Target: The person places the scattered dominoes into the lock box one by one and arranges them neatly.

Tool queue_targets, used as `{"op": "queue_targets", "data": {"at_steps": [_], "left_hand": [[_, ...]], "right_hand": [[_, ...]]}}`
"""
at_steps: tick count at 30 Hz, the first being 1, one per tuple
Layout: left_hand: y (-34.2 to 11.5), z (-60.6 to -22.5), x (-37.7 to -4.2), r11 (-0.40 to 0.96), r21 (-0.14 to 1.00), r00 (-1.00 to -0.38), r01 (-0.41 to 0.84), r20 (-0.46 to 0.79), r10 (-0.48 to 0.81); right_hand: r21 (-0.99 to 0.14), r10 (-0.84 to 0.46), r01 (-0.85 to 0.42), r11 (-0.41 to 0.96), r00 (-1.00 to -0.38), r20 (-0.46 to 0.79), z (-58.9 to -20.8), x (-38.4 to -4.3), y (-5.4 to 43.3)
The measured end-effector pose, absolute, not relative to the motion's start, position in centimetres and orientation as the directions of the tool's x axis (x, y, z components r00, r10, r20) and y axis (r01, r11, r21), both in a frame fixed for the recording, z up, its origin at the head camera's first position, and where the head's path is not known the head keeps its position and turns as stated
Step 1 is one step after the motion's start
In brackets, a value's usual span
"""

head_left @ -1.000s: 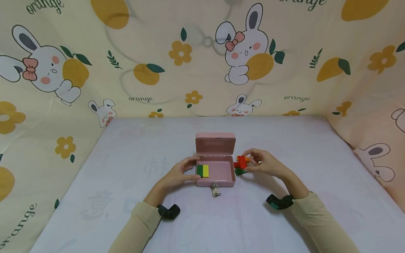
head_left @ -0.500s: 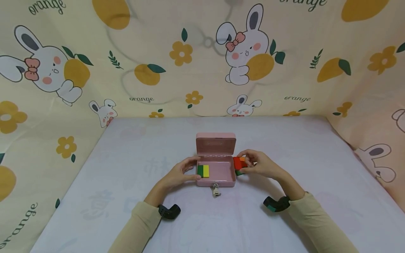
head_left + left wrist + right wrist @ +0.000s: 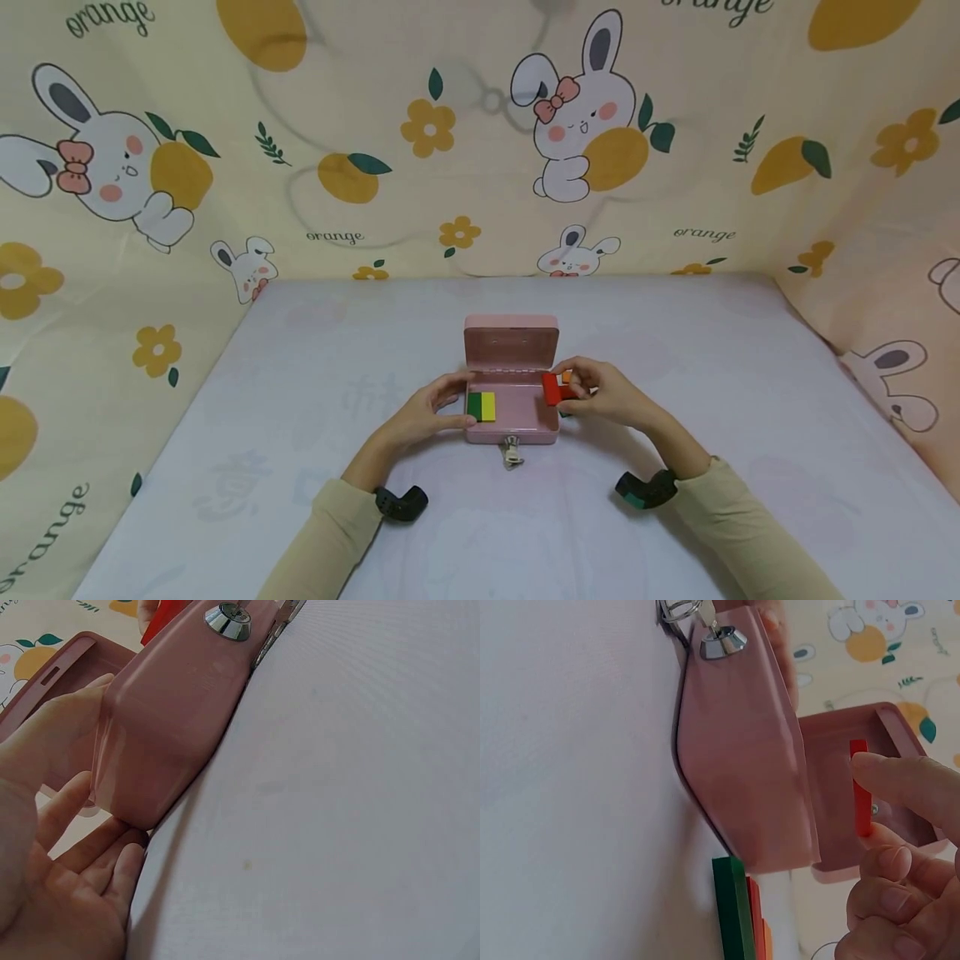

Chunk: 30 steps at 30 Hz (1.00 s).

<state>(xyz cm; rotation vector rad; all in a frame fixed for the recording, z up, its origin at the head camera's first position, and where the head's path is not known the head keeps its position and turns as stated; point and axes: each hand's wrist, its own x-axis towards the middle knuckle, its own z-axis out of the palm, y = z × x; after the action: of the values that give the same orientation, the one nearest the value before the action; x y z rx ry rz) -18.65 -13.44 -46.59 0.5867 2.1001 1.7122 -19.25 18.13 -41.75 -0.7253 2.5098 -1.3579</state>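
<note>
A pink cash box (image 3: 517,408) stands on the table with its lid (image 3: 512,346) raised. My left hand (image 3: 420,408) holds its left end, thumb on the rim and fingers around the side, as the left wrist view shows on the box wall (image 3: 165,735). Inside, against the left wall, lie a green block (image 3: 474,406) and a yellow block (image 3: 488,406). Between thumb and index finger my right hand (image 3: 611,396) pinches a flat red block (image 3: 862,796), held upright over the box's right rim. Its other fingers are curled.
Beside the box's right end lie a green block (image 3: 735,907), another red one (image 3: 755,907) and an orange one (image 3: 768,937), partly covered by my right hand in the head view. Keys (image 3: 512,454) hang from the front lock. A patterned cloth (image 3: 450,192) rises behind the table.
My right hand has carried the red block leftward, from above the other blocks to over the box's right rim. The left hand has stayed in place on the box.
</note>
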Motion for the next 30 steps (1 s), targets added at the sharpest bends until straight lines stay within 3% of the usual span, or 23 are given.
{"op": "queue_targets", "data": {"at_steps": [30], "left_hand": [[-13.4,-46.8,-18.7,0.208,0.976,-0.848,0.07,-0.051,0.527]], "right_hand": [[-0.858,-0.526,-0.303,0.416,-0.849,0.045,-41.3,-19.0,16.6]]}}
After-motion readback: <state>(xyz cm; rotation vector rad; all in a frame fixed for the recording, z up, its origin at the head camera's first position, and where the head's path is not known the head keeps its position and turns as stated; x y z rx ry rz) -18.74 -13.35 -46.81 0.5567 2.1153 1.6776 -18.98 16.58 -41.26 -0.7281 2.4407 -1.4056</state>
